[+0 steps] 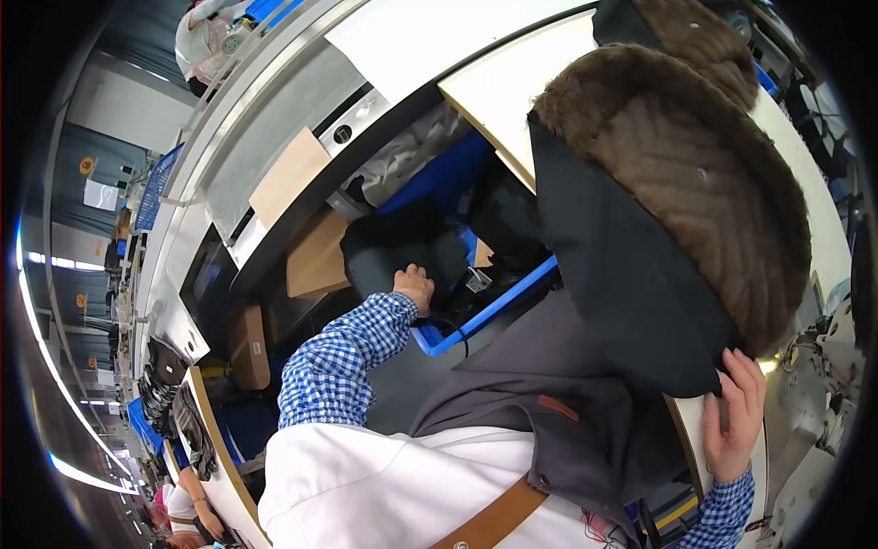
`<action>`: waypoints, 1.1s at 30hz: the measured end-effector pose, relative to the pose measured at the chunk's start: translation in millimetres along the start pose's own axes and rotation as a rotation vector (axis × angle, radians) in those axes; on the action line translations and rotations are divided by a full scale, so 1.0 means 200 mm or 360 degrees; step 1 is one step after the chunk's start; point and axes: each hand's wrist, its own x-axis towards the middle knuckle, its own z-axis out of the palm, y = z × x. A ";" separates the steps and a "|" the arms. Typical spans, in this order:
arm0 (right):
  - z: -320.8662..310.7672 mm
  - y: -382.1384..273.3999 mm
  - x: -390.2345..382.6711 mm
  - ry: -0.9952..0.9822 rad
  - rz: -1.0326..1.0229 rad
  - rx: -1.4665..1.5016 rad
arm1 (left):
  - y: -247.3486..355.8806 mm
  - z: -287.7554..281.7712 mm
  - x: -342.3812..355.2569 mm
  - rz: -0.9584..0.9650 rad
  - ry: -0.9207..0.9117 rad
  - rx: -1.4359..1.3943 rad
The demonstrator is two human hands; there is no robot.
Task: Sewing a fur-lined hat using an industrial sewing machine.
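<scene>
Bending the left hand (416,287) over the black cloth bundle (389,245) at the blue plastic bin (498,305); resting the right hand (734,414), well apart, against the lower corner of the brown-fur, black-fabric piece (722,183) overhanging the white tabletop's (489,84) left edge; leaving both grips impossible to tell. Probably working best by steadying that overhang.

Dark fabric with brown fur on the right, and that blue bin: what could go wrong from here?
The dark fabric hangs over the white table's edge; with the right fingers only at its lower corner, it might slide and drag the brown fur along.

At the blue bin, the left fingers are on dark cloth close to other dark things, so something might snag or come up too.
</scene>
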 end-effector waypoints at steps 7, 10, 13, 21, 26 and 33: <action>-0.04 0.04 0.02 0.0025 -0.0031 -0.0059 | 0.05 -0.03 0.04 0.0075 0.0181 -0.0269; -0.04 0.03 0.02 0.0030 -0.0036 -0.0046 | 0.02 -0.06 0.03 0.0226 0.0234 -0.0303; -0.03 0.04 0.02 0.0036 -0.0034 -0.0037 | -0.03 -0.08 0.02 0.0435 0.0228 -0.0245; -0.03 0.05 0.02 0.0039 -0.0036 -0.0048 | -0.21 0.10 -0.06 0.0726 0.0843 -0.0213; -0.02 0.04 0.02 0.0032 -0.0055 -0.0080 | -0.35 0.14 -0.31 -0.0147 0.1889 -0.1547; -0.05 0.04 0.01 0.0170 -0.0448 -0.0268 | -0.16 -0.80 -0.79 0.0415 0.3025 -0.1890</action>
